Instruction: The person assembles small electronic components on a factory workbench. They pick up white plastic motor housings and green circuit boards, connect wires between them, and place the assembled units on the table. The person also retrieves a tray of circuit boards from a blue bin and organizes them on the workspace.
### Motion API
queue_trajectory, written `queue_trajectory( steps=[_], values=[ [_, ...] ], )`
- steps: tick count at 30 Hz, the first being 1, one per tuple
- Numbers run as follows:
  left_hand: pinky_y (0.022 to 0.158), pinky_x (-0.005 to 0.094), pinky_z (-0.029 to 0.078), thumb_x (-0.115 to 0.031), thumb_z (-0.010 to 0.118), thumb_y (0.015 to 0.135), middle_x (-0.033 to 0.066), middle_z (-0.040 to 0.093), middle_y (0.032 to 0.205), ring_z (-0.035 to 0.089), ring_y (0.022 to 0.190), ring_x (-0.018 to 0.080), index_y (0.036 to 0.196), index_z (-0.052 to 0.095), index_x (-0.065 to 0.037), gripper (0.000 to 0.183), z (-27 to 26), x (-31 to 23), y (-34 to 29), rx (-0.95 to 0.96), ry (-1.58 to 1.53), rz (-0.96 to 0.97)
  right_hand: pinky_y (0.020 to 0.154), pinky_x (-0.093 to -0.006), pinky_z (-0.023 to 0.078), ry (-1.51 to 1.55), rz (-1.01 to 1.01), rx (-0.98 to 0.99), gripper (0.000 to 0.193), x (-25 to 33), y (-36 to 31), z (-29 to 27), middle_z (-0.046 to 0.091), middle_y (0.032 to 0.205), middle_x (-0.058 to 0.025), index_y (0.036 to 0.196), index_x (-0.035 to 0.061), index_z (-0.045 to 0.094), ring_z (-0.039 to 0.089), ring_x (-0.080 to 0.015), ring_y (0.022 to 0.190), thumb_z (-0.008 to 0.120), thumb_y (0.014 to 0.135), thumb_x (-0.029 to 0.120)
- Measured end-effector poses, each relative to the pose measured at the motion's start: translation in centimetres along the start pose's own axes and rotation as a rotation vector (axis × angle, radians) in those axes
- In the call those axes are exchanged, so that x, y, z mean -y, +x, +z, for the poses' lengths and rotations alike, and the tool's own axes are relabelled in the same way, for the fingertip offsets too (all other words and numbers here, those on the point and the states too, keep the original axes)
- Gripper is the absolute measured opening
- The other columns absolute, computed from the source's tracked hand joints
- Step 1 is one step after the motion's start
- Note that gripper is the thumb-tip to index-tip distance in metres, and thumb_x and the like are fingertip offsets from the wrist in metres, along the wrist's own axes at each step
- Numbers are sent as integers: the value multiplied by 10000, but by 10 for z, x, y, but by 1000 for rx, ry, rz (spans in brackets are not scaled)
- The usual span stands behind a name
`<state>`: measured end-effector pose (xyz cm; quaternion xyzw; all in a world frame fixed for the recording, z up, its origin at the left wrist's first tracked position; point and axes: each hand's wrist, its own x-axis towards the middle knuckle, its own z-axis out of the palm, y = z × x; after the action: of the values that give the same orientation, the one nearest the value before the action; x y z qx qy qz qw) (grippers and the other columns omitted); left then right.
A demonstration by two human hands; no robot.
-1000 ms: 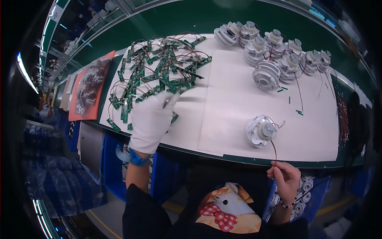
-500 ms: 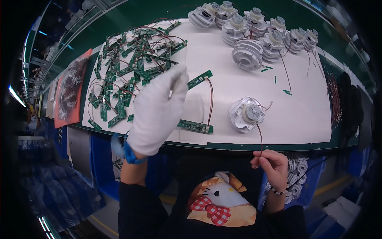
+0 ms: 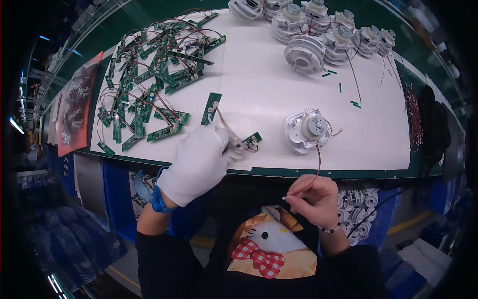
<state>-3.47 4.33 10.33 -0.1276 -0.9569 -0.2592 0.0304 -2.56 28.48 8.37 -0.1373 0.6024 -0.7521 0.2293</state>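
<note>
My left hand (image 3: 199,162), in a white glove, is closed on a small green circuit board (image 3: 254,139) near the table's front edge; the fingers hide part of it. Wires run from it to a second green circuit board (image 3: 211,108), tilted just beyond the glove. Bare, my right hand (image 3: 317,198) pinches a thin red-brown wire with a small white plug (image 3: 285,198) poking out at the fingertips. That wire (image 3: 319,158) hangs over the table edge from a white round housing (image 3: 295,139) with a silver motor (image 3: 315,127) on top.
A heap of wired green circuit boards (image 3: 144,99) covers the table's left side. Several white motor housings (image 3: 304,54) stand at the back right, with small green strips (image 3: 340,87) nearby. An orange-edged bag (image 3: 77,109) lies far left. Below the table, a blue bin holds white parts (image 3: 358,209).
My left hand has come down toward the front edge and taken hold of the lower board of the wired pair. My right hand has shifted slightly left with the wire, its plug now showing.
</note>
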Motion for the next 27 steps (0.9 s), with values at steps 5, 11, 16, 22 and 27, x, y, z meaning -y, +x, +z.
queue_trajectory(
  steps=[5, 11, 16, 22, 27],
  values=[
    [427, 237, 399, -182, 562, 840, 43, 529, 570, 509, 455, 106, 854, 545, -6, 177, -1, -32, -14, 125, -505, -196, 447, -155, 323, -294, -430, -243, 95, -9, 23, 25, 586, 741, -62, 768, -40, 617, 448, -33, 497, 648, 689, -81],
    [377, 218, 369, -182, 549, 854, 11, 520, 517, 470, 408, 49, 834, 546, 17, 201, -2, -39, -16, 178, -752, -374, 417, -161, 294, -531, -537, -296, 119, -9, 31, 27, 576, 742, -53, 779, -25, 636, 416, -24, 478, 659, 676, -79],
    [402, 240, 375, -157, 574, 839, 25, 510, 506, 498, 443, 67, 783, 544, 8, 177, 6, -40, -21, 21, -638, -248, 409, -163, 308, -629, -567, -281, 105, -9, 30, 28, 580, 745, -61, 758, -22, 623, 432, -30, 469, 657, 676, -79],
    [421, 281, 398, -130, 586, 819, 96, 519, 515, 518, 429, 178, 785, 567, 0, 135, 8, -44, -24, -88, -520, -133, 420, -170, 352, -767, -592, -298, 102, -5, 27, 29, 583, 733, -76, 749, -18, 609, 493, -62, 488, 653, 677, -76],
    [428, 311, 416, -150, 588, 812, 112, 528, 527, 535, 452, 255, 766, 582, -18, 140, 5, -46, -26, -124, -438, -92, 445, -204, 399, -871, -657, -316, 124, -12, 26, 27, 574, 696, -83, 738, 2, 609, 541, -139, 513, 676, 650, -52]
  ],
)
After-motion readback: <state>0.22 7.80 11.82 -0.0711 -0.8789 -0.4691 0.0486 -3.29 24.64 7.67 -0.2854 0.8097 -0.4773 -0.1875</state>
